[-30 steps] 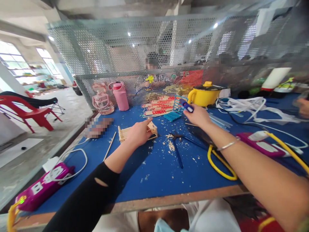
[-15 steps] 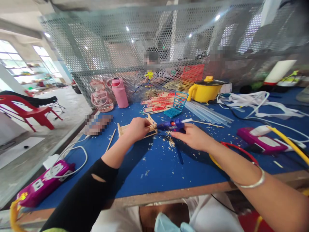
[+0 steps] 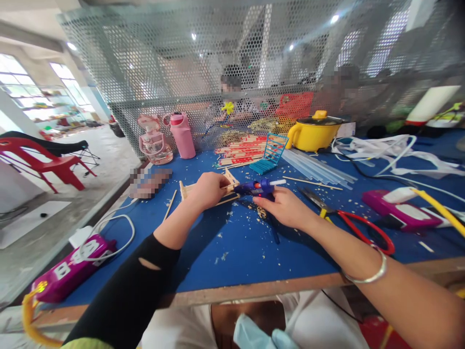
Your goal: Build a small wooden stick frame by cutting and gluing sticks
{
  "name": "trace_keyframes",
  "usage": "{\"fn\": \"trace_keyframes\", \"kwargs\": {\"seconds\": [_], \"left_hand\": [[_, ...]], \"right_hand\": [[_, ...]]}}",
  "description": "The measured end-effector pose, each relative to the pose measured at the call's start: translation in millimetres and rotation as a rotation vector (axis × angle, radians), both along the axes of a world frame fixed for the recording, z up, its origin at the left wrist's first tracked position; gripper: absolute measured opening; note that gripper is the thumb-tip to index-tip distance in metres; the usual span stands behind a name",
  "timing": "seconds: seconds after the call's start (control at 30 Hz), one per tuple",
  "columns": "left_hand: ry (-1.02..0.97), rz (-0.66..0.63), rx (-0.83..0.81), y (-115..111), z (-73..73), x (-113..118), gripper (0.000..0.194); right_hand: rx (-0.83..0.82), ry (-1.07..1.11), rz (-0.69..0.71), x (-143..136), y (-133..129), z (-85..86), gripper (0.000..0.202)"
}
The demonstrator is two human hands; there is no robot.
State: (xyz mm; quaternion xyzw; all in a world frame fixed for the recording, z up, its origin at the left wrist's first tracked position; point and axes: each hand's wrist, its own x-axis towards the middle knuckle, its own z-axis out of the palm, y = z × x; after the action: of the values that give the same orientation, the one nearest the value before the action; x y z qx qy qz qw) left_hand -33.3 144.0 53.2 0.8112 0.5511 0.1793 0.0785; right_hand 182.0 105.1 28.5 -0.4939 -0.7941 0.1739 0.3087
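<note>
My left hand (image 3: 209, 190) is closed on a small frame of pale wooden sticks (image 3: 229, 180), low over the blue tabletop; the palm covers much of it. Closed around the handle of a blue hot glue gun (image 3: 256, 187) is my right hand (image 3: 286, 206). The gun's nozzle meets the frame's right end, though I cannot tell if it touches. A white glue stick (image 3: 279, 182) juts from the gun's rear. Wood crumbs (image 3: 260, 211) lie beneath the gun. A single loose stick (image 3: 169, 205) rests left of the frame.
Behind lie red-tipped sticks (image 3: 241, 149), a small teal chair-shaped rack (image 3: 269, 156) and clear glue sticks (image 3: 319, 168). Red-handled pliers (image 3: 363, 230) lie right, near a purple power strip (image 3: 399, 211). A yellow pot (image 3: 315, 133) and pink bottle (image 3: 181, 138) stand by the mesh screen (image 3: 163, 72).
The view has shifted slightly. My right forearm has moved a little, so the pliers show more fully. Both hands keep their hold, with the glue gun still at the frame's right end.
</note>
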Motion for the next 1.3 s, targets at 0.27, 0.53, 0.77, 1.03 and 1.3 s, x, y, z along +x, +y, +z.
{"fn": "trace_keyframes", "kwargs": {"seconds": [0.27, 0.53, 0.77, 1.03, 1.3], "left_hand": [[0.016, -0.001, -0.003, -0.6, 2.3, 0.9, 0.023], [0.005, -0.001, 0.004, -0.3, 1.1, 1.2, 0.024], [0.008, 0.004, 0.013, -0.3, 0.7, 1.3, 0.025], [-0.010, 0.011, 0.011, 1.9, -2.5, 1.1, 0.032], [-0.085, 0.030, 0.017, -0.2, -4.7, 1.3, 0.038]], "right_hand": [[0.003, -0.019, -0.022, -0.8, 0.1, 1.4, 0.026], [0.003, -0.013, -0.016, -0.8, -0.8, 1.4, 0.027], [0.007, -0.039, -0.010, -0.3, -0.8, 0.8, 0.028], [0.110, -0.189, -0.104, 35.4, 3.9, 26.4, 0.032], [0.220, -0.518, -0.310, 87.8, 59.8, 26.0, 0.061]]}}
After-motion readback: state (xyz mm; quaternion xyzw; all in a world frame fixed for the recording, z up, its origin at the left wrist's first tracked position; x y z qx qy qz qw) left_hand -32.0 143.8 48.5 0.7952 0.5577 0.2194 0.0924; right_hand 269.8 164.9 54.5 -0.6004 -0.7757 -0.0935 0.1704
